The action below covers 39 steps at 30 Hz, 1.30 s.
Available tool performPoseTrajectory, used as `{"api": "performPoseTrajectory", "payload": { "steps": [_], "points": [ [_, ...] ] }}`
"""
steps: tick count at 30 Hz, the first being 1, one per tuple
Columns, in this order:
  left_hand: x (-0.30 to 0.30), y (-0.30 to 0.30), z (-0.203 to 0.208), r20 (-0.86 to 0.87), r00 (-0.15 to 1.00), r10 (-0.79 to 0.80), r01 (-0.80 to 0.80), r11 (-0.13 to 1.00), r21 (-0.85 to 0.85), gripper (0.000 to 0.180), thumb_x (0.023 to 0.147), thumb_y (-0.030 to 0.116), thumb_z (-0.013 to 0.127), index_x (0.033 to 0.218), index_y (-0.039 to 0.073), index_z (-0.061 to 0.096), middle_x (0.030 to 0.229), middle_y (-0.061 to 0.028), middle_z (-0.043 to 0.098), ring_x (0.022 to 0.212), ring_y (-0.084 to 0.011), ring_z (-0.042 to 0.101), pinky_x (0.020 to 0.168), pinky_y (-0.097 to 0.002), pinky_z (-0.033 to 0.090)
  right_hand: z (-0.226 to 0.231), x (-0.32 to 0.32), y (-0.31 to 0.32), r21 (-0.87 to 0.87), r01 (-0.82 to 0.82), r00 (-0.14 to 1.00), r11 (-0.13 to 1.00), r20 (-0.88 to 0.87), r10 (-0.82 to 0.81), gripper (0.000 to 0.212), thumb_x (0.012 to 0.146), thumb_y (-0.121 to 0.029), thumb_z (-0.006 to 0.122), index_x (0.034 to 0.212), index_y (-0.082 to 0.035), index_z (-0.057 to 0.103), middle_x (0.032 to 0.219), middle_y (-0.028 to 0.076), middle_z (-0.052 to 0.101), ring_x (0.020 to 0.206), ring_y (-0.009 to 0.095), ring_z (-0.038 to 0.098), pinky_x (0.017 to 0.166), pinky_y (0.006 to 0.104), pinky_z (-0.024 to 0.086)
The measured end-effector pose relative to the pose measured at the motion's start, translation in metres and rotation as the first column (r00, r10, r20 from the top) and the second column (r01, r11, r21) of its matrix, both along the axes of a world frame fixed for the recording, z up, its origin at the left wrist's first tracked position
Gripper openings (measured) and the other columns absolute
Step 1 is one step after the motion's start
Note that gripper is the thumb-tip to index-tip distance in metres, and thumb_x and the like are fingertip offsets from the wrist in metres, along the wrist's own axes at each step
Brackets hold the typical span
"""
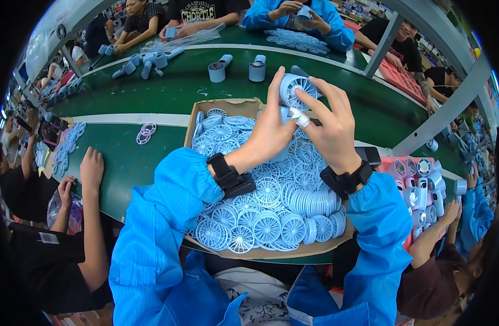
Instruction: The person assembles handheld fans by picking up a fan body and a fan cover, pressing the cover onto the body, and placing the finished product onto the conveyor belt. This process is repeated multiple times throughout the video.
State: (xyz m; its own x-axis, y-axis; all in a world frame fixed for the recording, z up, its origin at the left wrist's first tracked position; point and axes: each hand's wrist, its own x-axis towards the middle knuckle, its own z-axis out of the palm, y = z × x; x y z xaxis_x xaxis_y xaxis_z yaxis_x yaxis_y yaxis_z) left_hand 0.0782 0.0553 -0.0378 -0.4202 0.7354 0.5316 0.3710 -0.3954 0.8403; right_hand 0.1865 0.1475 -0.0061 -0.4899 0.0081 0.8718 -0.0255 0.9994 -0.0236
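Note:
Both hands are raised over the far end of a cardboard box, around a light-blue handheld fan [293, 85] with a round spoked front. My left hand [267, 129] grips the fan from its left side, the thumb low near the handle. My right hand [336, 127] closes on it from the right, fingers over the spoked front; one digit wears a white wrap. Below, the open cardboard box [233, 103] is filled with light-blue round spoked fan covers [268, 192], some loose, some stacked in rows. The fan's handle is mostly hidden by my hands.
Beyond the box runs a green conveyor belt [168, 81] carrying more blue fans [257, 69]. Pink rings [146, 133] lie left of the box. A pink tray [391, 165] of fans stands right. Grey metal posts [445, 100] frame the right side. Co-workers sit on both sides and opposite.

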Motion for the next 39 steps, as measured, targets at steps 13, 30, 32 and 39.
{"api": "performPoseTrajectory", "payload": {
  "steps": [13,30,32,39],
  "points": [
    [0.000,-0.006,0.002,0.175,0.980,-0.092,0.130,0.968,-0.214,0.085,0.081,-0.005,0.055,0.145,0.017,0.004,0.126,-0.0226,0.044,0.089,-0.0266,0.062,0.064,-0.0334,0.053,-0.003,-0.002,0.005,-0.007,0.008,0.997,1.000,0.079,-0.008,0.041,0.063,-0.004,0.074,0.104,-0.007,0.066,0.115,0.013,0.056,0.101,0.030,0.055,0.083,0.0370,0.048],
    [-0.004,-0.003,-0.001,0.096,0.994,-0.061,0.074,0.989,-0.129,0.082,0.083,-0.004,0.053,0.145,0.018,0.005,0.120,-0.0232,0.048,0.082,-0.0264,0.063,0.061,-0.0331,0.052,-0.003,-0.001,0.007,-0.024,-0.005,0.997,1.000,0.076,0.007,0.040,0.063,-0.006,0.076,0.102,-0.007,0.067,0.115,0.012,0.056,0.099,0.028,0.055,0.082,0.0356,0.048],
    [-0.002,-0.004,0.004,0.136,0.988,-0.076,0.098,0.981,-0.170,0.082,0.083,-0.004,0.053,0.145,0.018,0.004,0.119,-0.0233,0.049,0.077,-0.0247,0.063,0.059,-0.0326,0.052,-0.003,-0.001,0.009,-0.026,-0.001,0.997,1.000,0.079,0.003,0.039,0.064,-0.006,0.075,0.102,-0.007,0.067,0.115,0.012,0.056,0.100,0.028,0.055,0.083,0.0356,0.048],
    [-0.003,-0.005,0.000,0.174,0.981,-0.091,0.116,0.983,-0.140,0.081,0.083,-0.002,0.054,0.145,0.019,0.004,0.115,-0.0215,0.050,0.069,-0.0210,0.062,0.053,-0.0314,0.051,-0.003,-0.001,0.006,-0.008,-0.012,0.994,1.000,0.105,0.013,0.040,0.065,-0.006,0.075,0.104,-0.008,0.067,0.115,0.013,0.056,0.102,0.029,0.054,0.084,0.0363,0.048]
  ]
}}
